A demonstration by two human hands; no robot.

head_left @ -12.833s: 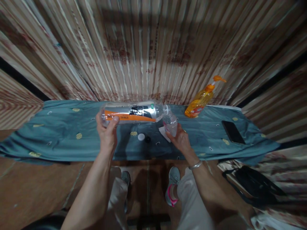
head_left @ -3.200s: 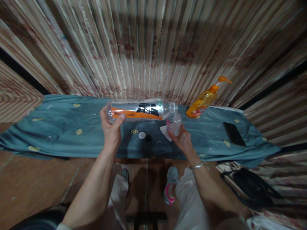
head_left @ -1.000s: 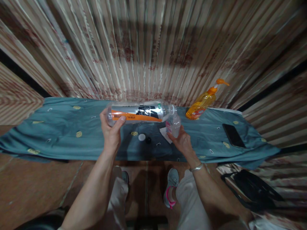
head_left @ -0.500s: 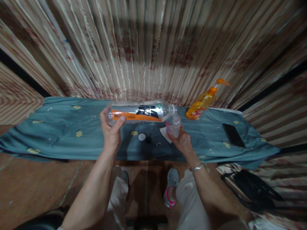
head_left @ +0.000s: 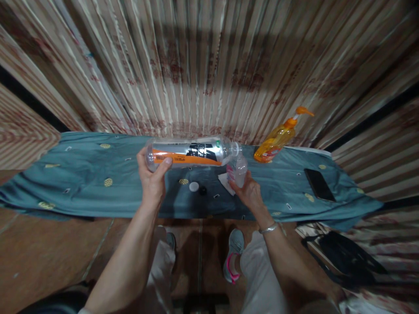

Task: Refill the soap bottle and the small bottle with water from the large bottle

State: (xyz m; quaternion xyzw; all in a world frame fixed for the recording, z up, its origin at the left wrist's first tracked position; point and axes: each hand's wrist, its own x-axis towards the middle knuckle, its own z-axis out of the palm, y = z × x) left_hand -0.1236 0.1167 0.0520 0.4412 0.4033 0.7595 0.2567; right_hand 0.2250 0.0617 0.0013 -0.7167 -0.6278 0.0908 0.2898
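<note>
My left hand (head_left: 151, 179) grips the base end of a large clear plastic bottle (head_left: 190, 152) with an orange and black label, held on its side above the table. Its open neck points right and meets the mouth of a small clear bottle (head_left: 238, 168). My right hand (head_left: 249, 193) is wrapped round that small bottle from below and holds it upright. Under the bottles, a white cap (head_left: 194, 186) and a black cap (head_left: 203, 190) lie on the teal cloth (head_left: 85, 183), beside a white paper scrap (head_left: 225, 181).
An orange pump dispenser bottle (head_left: 276, 138) stands at the back right of the table. A black phone (head_left: 319, 185) lies on the cloth at the right. A striped curtain hangs behind. A black bag (head_left: 343, 257) sits on the floor at lower right.
Almost nothing has moved. Both hands keep the same hold, the big bottle stays on its side against the small one; only the view has shifted slightly.
</note>
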